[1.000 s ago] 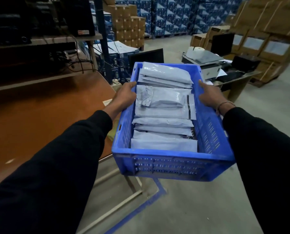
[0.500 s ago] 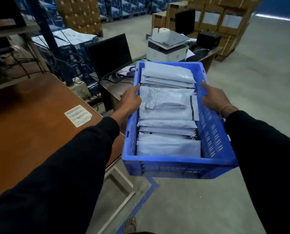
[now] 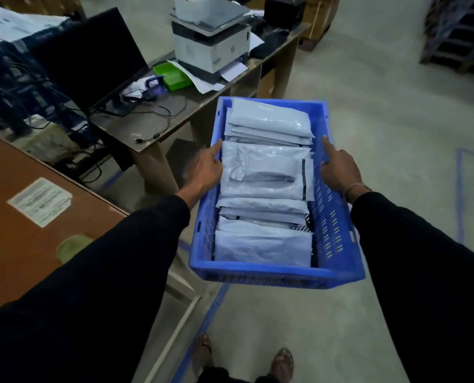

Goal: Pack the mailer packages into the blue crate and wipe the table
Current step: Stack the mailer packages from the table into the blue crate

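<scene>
The crate (image 3: 277, 275) has swung off the table (image 3: 23, 244) at lower left; I grip both rims, left hand (image 3: 207, 168), right hand (image 3: 339, 168), keeping the packages (image 3: 263, 172) level.

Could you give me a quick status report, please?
Both hands, left hand and right hand, gripping blue crate sides. Mailer packages inside. Crate held above floor, nothing blocking.

crate (image 3: 338, 230) carried clear of the brown table (image 3: 23, 244), now over open floor (image 3: 396, 120) beside the printer desk (image 3: 175, 117) corner; feet (image 3: 283, 360) visible below.
</scene>
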Motion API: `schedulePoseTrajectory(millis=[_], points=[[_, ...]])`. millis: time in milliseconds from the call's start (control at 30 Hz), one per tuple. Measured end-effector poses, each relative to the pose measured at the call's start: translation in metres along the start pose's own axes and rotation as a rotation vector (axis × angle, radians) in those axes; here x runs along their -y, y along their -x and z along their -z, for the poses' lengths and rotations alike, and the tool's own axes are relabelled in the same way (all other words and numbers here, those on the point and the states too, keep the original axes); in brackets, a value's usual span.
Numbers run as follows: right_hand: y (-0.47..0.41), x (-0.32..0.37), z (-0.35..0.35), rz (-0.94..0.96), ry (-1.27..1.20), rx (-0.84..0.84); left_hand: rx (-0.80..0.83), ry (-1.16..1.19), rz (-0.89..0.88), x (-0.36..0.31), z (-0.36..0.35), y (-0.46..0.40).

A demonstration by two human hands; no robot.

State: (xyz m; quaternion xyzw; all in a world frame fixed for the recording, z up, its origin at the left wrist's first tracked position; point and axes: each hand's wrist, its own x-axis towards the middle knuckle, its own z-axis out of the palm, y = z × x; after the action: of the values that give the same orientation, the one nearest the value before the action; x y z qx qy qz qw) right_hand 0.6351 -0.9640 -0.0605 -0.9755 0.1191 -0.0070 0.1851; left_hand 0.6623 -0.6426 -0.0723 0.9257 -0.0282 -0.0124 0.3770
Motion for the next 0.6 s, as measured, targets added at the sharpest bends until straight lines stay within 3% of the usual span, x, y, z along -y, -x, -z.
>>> schedulePoseTrajectory(millis=[267, 600], points=[[0.022, -0.076, -0.067, -0.122, -0.038, 0.143, 0.099, 0.110, 0.092, 0.016, -0.098, 0.020], [0.085, -0.145, -0.183, -0.276, -0.157, 0.260, 0.285, 0.185, 0.134, 0.100, -0.197, 0.046]])
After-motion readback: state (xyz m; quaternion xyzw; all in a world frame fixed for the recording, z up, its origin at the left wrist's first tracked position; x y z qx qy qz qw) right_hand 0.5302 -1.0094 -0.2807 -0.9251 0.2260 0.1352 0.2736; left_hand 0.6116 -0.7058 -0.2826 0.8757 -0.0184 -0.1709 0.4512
